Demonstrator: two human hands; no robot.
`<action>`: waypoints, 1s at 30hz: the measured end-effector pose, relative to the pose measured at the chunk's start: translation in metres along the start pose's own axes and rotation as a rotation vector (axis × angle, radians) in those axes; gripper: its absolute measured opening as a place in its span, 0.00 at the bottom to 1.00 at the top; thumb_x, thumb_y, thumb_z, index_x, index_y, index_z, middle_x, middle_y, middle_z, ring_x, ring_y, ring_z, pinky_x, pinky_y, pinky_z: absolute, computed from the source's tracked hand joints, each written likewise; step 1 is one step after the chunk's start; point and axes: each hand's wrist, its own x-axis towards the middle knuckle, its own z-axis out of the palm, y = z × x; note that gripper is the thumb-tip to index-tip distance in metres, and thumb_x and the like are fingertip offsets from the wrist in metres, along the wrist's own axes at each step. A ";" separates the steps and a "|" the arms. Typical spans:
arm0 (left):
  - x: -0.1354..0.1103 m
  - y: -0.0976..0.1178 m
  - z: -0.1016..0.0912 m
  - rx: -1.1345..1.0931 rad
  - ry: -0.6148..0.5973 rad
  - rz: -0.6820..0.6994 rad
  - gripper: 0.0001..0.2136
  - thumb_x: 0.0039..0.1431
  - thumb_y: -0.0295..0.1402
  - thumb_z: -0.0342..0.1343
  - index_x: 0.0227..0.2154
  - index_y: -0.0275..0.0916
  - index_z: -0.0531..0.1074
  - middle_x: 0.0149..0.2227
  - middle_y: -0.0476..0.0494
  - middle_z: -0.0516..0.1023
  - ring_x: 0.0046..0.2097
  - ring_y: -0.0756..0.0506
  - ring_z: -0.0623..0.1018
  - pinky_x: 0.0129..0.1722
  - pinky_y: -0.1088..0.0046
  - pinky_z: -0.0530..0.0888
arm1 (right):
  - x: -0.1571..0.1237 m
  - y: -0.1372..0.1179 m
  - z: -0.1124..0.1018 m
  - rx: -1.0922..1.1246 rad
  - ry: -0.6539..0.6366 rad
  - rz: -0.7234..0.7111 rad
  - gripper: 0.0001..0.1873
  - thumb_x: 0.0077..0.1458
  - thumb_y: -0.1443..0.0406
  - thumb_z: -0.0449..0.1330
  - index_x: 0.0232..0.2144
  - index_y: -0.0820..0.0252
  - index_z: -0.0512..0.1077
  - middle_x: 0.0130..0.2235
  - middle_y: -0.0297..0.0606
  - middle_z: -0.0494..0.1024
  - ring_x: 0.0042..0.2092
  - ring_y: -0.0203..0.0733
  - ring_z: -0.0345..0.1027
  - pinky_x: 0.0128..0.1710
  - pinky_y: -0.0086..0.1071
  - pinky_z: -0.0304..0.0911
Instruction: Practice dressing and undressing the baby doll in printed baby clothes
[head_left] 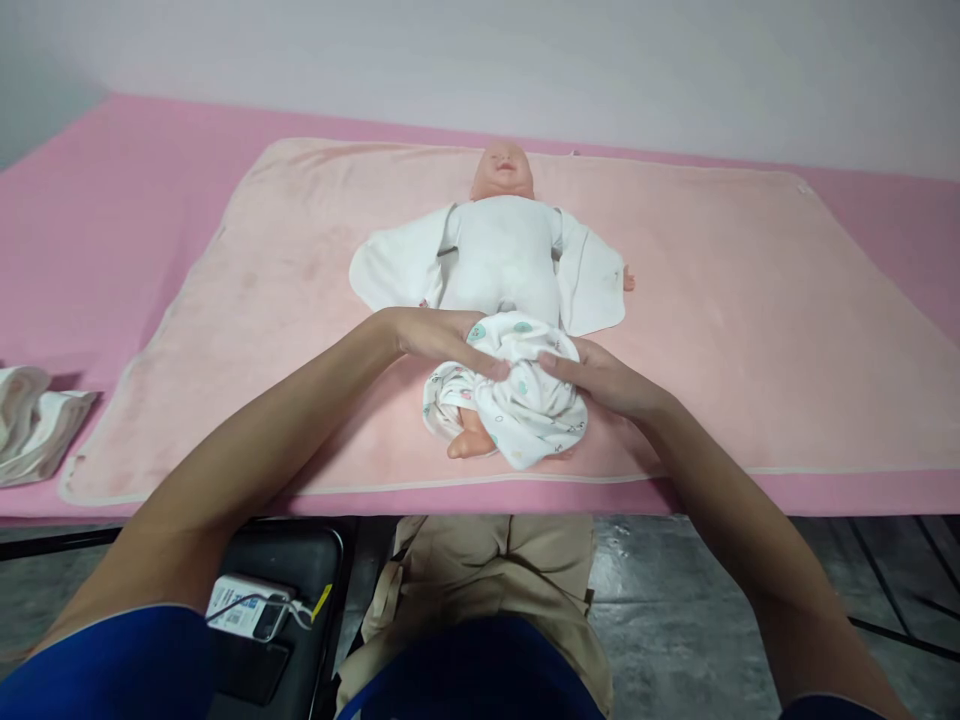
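Observation:
A baby doll (504, 250) lies on its back, head toward the far side, with a white cloth body. Its arms are inside the spread sleeves of a baby garment (397, 262), and one small hand shows at the right cuff. Bunched over the legs is printed white baby clothing (525, 395) with small coloured motifs. My left hand (457, 340) grips the bunched fabric from the left, thumb on top. From the right, my right hand (596, 375) pinches the same fabric. One doll foot (471, 440) pokes out at the lower left; the other leg is mostly covered.
A pale peach blanket (750, 330) lies under the doll on a pink table surface (112, 220). Folded cloths (45, 420) rest at the left edge. Below the table, a black chair (300, 560) holds a white box (251, 605) with a cord.

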 end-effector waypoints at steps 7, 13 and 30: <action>0.001 0.004 0.006 0.015 0.135 0.015 0.25 0.55 0.58 0.73 0.44 0.42 0.86 0.33 0.41 0.86 0.40 0.36 0.88 0.42 0.61 0.85 | -0.002 -0.003 -0.003 -0.086 -0.130 0.041 0.29 0.55 0.49 0.79 0.50 0.60 0.81 0.42 0.38 0.85 0.41 0.43 0.79 0.37 0.32 0.74; 0.001 0.005 0.004 0.034 0.120 0.135 0.35 0.41 0.56 0.80 0.52 0.45 0.84 0.37 0.43 0.88 0.43 0.35 0.88 0.42 0.61 0.86 | 0.006 0.003 0.004 0.026 0.220 -0.094 0.32 0.65 0.39 0.68 0.56 0.56 0.79 0.44 0.42 0.86 0.43 0.46 0.80 0.40 0.35 0.75; 0.000 0.007 0.007 0.114 0.030 0.084 0.26 0.52 0.54 0.75 0.49 0.45 0.84 0.38 0.42 0.88 0.47 0.34 0.87 0.48 0.59 0.85 | 0.003 -0.002 -0.006 -0.133 0.045 -0.051 0.29 0.62 0.40 0.71 0.42 0.59 0.81 0.37 0.38 0.83 0.39 0.43 0.77 0.38 0.32 0.73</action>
